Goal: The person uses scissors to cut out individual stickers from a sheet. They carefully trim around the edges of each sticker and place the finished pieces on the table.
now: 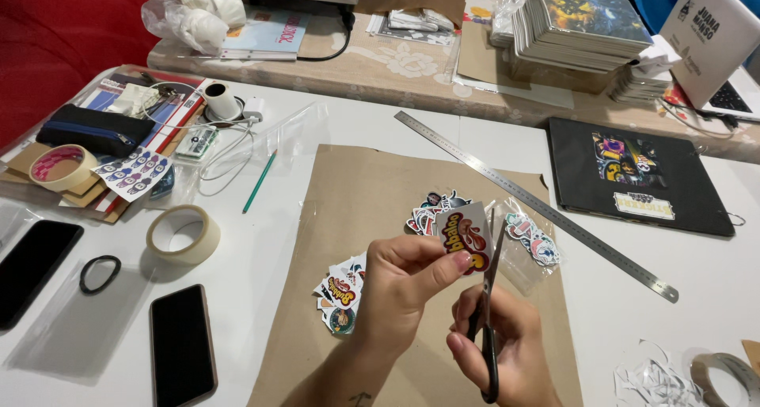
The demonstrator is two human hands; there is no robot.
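At the lower centre of the frame the left hand [400, 284] pinches a sticker [465, 237] with red and orange lettering between thumb and fingertips, holding it up over the brown paper sheet [372, 177]. Just below it the right hand [503, 348] is closed through the handles of black scissors [488, 296], whose blades rise along the sticker's right edge.

Judging by the piles, the cutting seems partly done: one heap of cut stickers [340, 292] lies left of the hands, another [431, 209] just above, beside a clear bag of stickers [532, 239]. White paper trimmings [653, 379] sit at the lower right.

Farther out, rolls of tape [184, 234] and two dark phones [182, 345] lie at the left. A steel ruler [538, 205] runs diagonally. At the right rests a black album [637, 177] with a colourful picture and a pale label. At the upper right stands a stack of booklets [578, 31] with dark illustrated covers.
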